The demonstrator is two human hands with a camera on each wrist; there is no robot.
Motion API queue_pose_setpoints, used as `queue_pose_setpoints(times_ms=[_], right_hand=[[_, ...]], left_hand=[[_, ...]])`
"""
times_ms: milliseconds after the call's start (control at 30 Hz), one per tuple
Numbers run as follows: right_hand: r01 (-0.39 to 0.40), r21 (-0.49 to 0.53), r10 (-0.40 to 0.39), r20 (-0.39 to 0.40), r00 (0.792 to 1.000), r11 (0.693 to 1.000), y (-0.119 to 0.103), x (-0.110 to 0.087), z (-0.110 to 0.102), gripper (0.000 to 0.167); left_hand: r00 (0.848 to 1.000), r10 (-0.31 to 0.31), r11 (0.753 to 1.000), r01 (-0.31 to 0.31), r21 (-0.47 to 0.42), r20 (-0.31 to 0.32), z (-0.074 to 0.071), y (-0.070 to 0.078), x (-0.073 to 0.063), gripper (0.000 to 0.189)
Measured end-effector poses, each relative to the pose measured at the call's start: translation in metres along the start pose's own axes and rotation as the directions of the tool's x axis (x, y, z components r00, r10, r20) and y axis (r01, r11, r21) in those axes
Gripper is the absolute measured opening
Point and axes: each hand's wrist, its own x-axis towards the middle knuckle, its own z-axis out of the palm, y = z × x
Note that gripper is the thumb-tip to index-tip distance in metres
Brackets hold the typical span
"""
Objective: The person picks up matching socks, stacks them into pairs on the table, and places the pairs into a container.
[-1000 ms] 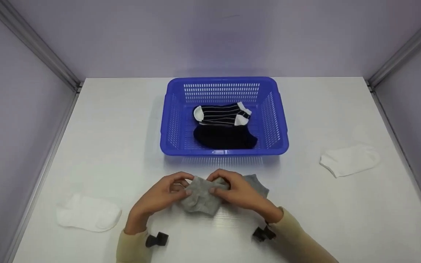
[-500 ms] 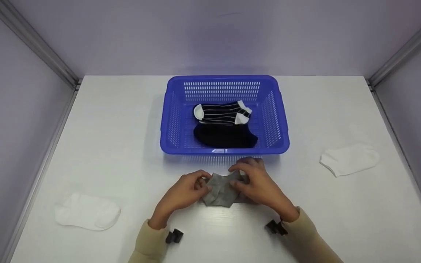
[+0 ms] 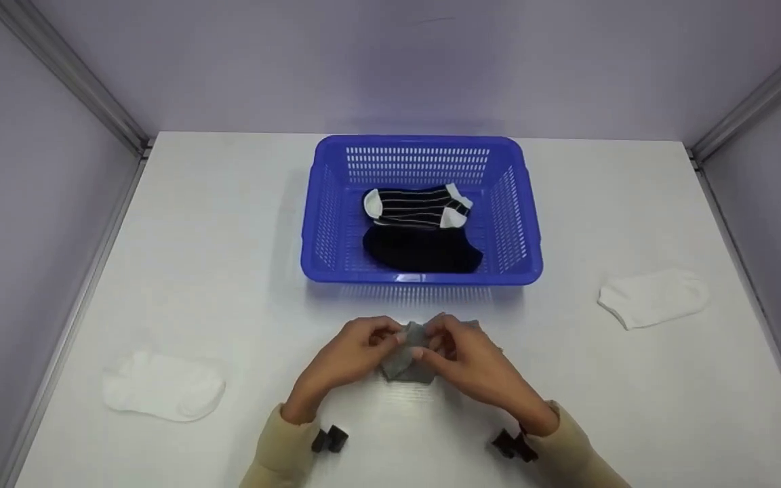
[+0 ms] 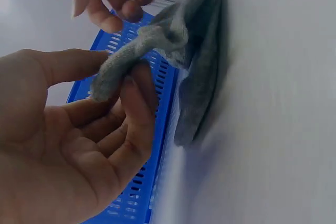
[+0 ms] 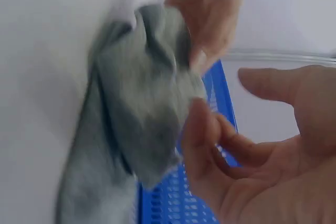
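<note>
My left hand (image 3: 346,356) pinches an edge of grey sock fabric (image 3: 409,369) between thumb and fingers, in front of the basket. In the left wrist view, the pinched cloth (image 4: 118,69) is raised and bunched, while more grey fabric (image 4: 197,90) hangs down to the table. Whether this is one sock or two I cannot tell. Beside it is my right hand (image 3: 472,366). In the right wrist view, its thumb (image 5: 268,83) stands apart from its bent fingers (image 5: 197,135), which are close to the fabric without gripping it.
Behind the hands stands a blue plastic basket (image 3: 309,237). In it lie black striped socks (image 3: 414,207) with white ends and a plain black sock (image 3: 421,249). White socks lie on the table at left (image 3: 163,386) and right (image 3: 655,298). Walls enclose the table's back and sides.
Both hands and the grey fabric have shifted right over the second. My right hand, which pinched the fabric earlier, has its thumb and fingers parted now. The basket and white socks stay put.
</note>
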Motion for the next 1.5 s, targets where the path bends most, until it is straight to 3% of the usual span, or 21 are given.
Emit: queue_pose_setpoints(times_ms=[100,200,333,467,533,667,833,933,1133,1233,1400,1500], right_hand=[[-0.039,0.014,0.038,0.055,0.998,0.999,0.002,0.002,0.010,0.043],[-0.050,-0.004,0.050,0.062,0.997,0.999,0.005,0.005,0.015,0.038],[-0.002,-0.002,0.002,0.057,0.998,1.000,0.007,0.006,0.006,0.018],[0.056,0.109,-0.060,0.038,0.997,0.992,0.003,0.003,-0.017,0.022],[0.085,0.194,-0.090,0.021,0.996,0.977,-0.001,0.000,-0.029,0.020],[0.085,0.362,-0.093,0.006,0.996,0.928,-0.009,-0.005,-0.048,0.019],[0.074,0.463,-0.081,-0.006,0.997,0.883,-0.014,-0.007,-0.062,0.018],[0.077,0.447,-0.057,-0.057,0.997,0.891,-0.011,-0.006,-0.068,0.017],[0.012,0.208,0.029,-0.194,0.981,0.978,0.003,-0.009,-0.074,0.013],[-0.029,0.097,0.048,-0.197,0.979,0.995,0.009,-0.009,-0.071,0.011],[-0.025,0.030,0.030,-0.180,0.983,0.999,0.016,-0.005,-0.067,0.007],[-0.013,-0.011,0.011,-0.146,0.989,1.000,0.020,-0.003,-0.064,0.006]], left_hand=[[0.997,-0.023,0.987,0.034,-0.156,0.073,0.003,0.005,0.001,0.041],[0.996,-0.015,0.973,0.036,-0.228,0.092,0.009,0.006,0.003,0.044],[1.000,0.013,0.989,-0.017,-0.150,-0.021,0.013,0.001,0.006,0.035],[0.994,0.022,0.998,-0.028,-0.055,-0.103,0.012,-0.002,0.008,0.032],[0.996,0.044,0.997,-0.048,-0.057,-0.083,0.012,-0.001,0.009,0.042],[0.998,0.069,0.986,-0.068,-0.153,0.004,0.012,-0.001,0.013,0.064],[0.990,0.100,0.955,-0.068,-0.289,0.099,0.015,-0.004,0.017,0.070],[0.987,0.099,0.941,-0.052,-0.333,0.126,0.015,-0.006,0.018,0.062],[0.998,0.017,0.964,-0.002,-0.267,0.055,0.001,-0.010,0.010,0.034],[0.999,-0.019,0.957,0.028,-0.287,0.033,-0.010,-0.011,0.002,0.026],[0.999,-0.035,0.925,0.041,-0.378,0.022,-0.022,-0.012,-0.006,0.031],[0.999,-0.053,0.946,0.049,-0.322,-0.005,-0.022,-0.012,-0.010,0.040]])
